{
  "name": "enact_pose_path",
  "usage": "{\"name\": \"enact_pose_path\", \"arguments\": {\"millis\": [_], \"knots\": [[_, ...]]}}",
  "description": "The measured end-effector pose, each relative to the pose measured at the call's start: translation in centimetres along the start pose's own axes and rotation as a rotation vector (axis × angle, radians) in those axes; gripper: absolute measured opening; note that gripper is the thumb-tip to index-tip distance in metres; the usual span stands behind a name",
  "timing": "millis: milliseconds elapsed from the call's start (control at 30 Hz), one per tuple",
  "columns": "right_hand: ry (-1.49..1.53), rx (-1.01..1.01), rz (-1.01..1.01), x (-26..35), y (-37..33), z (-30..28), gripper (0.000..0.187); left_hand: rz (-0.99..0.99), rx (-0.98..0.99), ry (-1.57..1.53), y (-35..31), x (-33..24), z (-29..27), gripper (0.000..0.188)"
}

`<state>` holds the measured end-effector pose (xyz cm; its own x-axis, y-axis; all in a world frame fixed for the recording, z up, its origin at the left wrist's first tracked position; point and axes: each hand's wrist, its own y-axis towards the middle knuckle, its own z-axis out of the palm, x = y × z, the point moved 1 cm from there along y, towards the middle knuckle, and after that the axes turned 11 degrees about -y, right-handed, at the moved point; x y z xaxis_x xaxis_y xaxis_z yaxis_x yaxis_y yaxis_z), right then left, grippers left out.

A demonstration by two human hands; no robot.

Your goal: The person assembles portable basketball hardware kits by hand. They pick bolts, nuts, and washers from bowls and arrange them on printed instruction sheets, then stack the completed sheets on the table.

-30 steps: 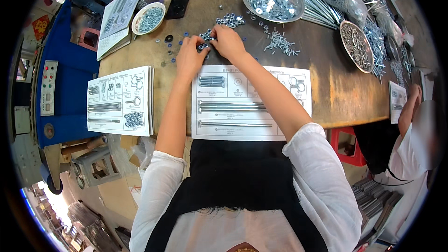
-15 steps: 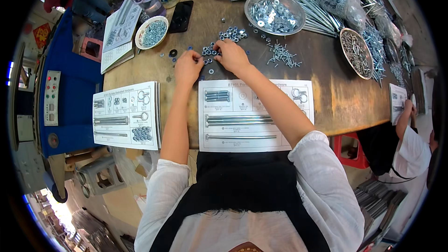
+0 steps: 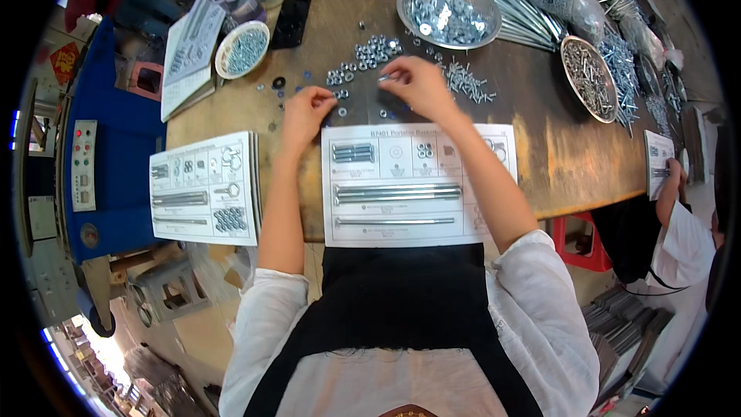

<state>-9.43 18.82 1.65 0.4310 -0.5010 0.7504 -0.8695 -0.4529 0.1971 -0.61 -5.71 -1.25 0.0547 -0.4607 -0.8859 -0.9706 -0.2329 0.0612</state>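
Observation:
My left hand (image 3: 307, 113) rests on the table beside several loose hex nuts (image 3: 343, 95). Its thumb and fingers are drawn together at the nearest nut; whether it grips one is hidden. Farther right, my right hand (image 3: 423, 87) is closed, with a small shiny nut (image 3: 384, 77) pinched at its fingertips. Beyond both hands lies a loose heap of nuts (image 3: 377, 49). A flat washer (image 3: 342, 112) lies between the hands, and short screws (image 3: 466, 82) are spread right of my right hand. A printed hardware sheet (image 3: 397, 233) lies under my right forearm.
A steel bowl of washers (image 3: 449, 41) stands at the back, with long bolts (image 3: 521, 15) beside it. Farther right is a bowl of screws (image 3: 588, 81). A white bowl (image 3: 243, 69), a black phone (image 3: 292, 22) and a sheet stack (image 3: 253, 185) are at left. Another person's hand (image 3: 673, 177) shows far right.
My right hand has moved right, away from the nut group, with a small nut at its fingertips. My left hand stays near the closest nuts. The whole view has shifted slightly.

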Motion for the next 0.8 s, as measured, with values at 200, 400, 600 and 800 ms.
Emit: {"name": "enact_pose_path", "arguments": {"millis": [200, 400, 600, 800], "knots": [[0.032, -0.032, 0.301, -3.3, -8.4, -9.9, 0.023, 0.184, -0.110, 0.151, 0.1, 0.5, -0.5, 0.018], [0.116, -0.222, 0.470, -8.6, -18.9, -16.2, 0.018, 0.130, 0.226, 0.260, 0.7, -3.9, 0.9, 0.026], [0.165, -0.216, 0.547, -6.6, -25.9, -16.0, 0.020, 0.250, 0.306, 0.249, 2.2, -2.0, 0.8, 0.024], [-0.171, -0.011, 0.391, -1.8, -29.1, -14.3, 0.022, 0.179, 0.163, 0.067, 0.3, -3.4, 2.6, 0.024]]}}
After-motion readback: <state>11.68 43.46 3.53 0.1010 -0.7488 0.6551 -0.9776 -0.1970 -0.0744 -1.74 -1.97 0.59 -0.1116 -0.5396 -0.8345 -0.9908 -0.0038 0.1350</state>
